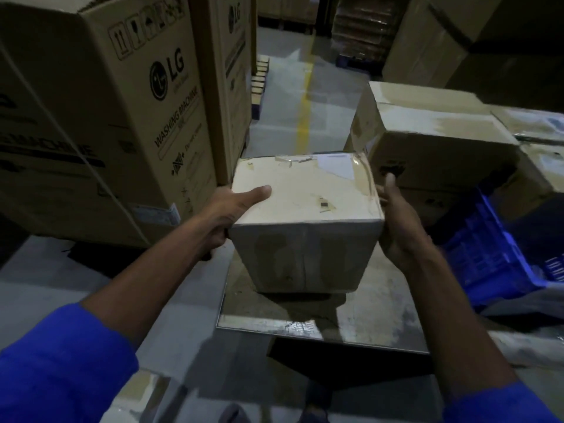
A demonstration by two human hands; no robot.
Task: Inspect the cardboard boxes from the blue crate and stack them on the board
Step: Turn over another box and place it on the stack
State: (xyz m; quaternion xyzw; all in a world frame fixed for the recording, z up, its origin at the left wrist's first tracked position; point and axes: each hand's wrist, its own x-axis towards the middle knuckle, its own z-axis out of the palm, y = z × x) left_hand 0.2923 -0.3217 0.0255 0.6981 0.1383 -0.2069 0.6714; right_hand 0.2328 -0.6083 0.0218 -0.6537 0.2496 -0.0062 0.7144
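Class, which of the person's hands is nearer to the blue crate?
Right. The right hand presses the box's right side, close to the blue crate; the left hand holds the far side.

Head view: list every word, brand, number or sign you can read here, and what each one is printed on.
"LG": large carton at left.
"WASHING MACHINE": same carton, running up its side.
Handling pictograms, including up arrows and a glass: same carton's top edge.
LG logo, partly visible: second tall carton behind it.
Fine print on both cartons: too blurred to read.
White label on the held box: nothing legible.
Blue crate: lettering unreadable.
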